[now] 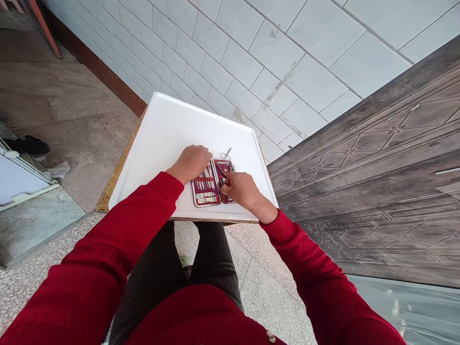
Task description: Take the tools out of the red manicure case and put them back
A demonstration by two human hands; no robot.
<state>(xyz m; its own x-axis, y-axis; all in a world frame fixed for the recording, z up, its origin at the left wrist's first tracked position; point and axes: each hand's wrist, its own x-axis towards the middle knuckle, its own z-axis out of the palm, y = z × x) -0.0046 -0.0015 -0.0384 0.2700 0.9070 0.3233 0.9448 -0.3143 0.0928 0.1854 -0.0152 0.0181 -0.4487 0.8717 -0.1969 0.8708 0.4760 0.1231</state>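
Note:
An unfolded manicure case [217, 184] with a dark red lining lies on a white tray-like tabletop [165, 124]. Slim metal tools [204, 182] fill its left half, with nail clippers [206, 197] in the lower part. My left hand [192, 162] is curled over the case's upper left edge, its fingertips at the top rim. Over the right half, my right hand [241, 189] has its fingers pinched together at a small dark and silvery item, mostly hidden by the hand. Small scissors [226, 154] lie on the white top just beyond the case.
A pale tiled wall [230, 57] runs behind the table. To the right stands a carved grey wooden panel [377, 182]. A white rack-like object [21, 177] is on the floor at left, with a dark item [28, 145] by it.

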